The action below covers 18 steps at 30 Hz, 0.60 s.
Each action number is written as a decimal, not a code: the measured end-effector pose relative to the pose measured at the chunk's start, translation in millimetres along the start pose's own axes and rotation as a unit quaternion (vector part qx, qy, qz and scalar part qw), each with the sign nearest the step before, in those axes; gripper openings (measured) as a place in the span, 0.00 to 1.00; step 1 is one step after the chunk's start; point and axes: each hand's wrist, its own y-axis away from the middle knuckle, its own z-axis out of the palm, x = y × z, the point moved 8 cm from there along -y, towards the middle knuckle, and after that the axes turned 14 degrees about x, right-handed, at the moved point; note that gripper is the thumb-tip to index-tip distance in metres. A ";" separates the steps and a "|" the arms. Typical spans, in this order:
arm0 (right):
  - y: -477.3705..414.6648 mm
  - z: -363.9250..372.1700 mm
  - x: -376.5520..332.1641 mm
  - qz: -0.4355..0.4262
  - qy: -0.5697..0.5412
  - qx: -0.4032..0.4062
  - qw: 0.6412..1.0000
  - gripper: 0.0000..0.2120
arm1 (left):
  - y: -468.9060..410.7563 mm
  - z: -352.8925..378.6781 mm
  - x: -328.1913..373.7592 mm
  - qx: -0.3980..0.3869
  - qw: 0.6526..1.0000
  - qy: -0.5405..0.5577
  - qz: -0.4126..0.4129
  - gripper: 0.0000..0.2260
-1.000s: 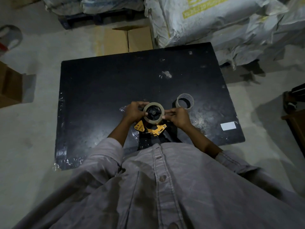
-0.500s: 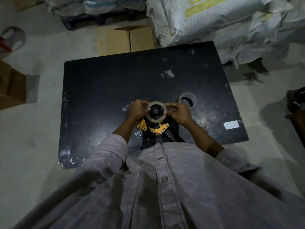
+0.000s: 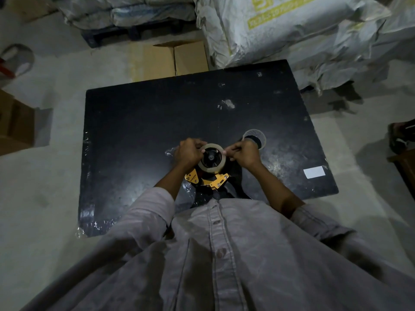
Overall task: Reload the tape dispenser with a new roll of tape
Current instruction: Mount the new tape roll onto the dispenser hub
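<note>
The new roll of tape [image 3: 212, 158] sits on the dispenser [image 3: 208, 179] hub, flat face up toward you, over the near middle of the black board [image 3: 139, 131]. Your left hand [image 3: 188, 151] closes on the roll's left rim; your right hand [image 3: 243, 153] pinches at its right rim, likely on the loose tape end, though that is too small to confirm. Both wrists angle inward. The yellow blade end lies nearer you than the roll. An empty core [image 3: 258, 136] rests just beyond your right hand.

Black table [image 3: 139, 131]; beige tape roll [image 3: 212, 169] on a yellow-orange dispenser [image 3: 210, 179]; white label [image 3: 314, 172] at four o'clock; grey shirt [image 3: 224, 254]; brown carton [image 3: 170, 58] at twelve o'clock.
</note>
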 end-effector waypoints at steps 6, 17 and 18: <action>-14.6 -2.0 -48.5 -0.042 0.019 -0.076 0.996 0.19 | -3.4 2.5 -0.1 -0.006 1.000 0.000 0.006 0.14; 16.8 6.0 -12.6 -0.072 0.082 0.025 0.994 0.16 | 7.0 -5.8 9.4 0.009 1.000 -0.016 0.004 0.15; 22.2 6.3 -9.2 -0.060 0.069 0.025 0.996 0.16 | 7.1 -6.0 9.6 0.011 1.000 -0.016 0.003 0.15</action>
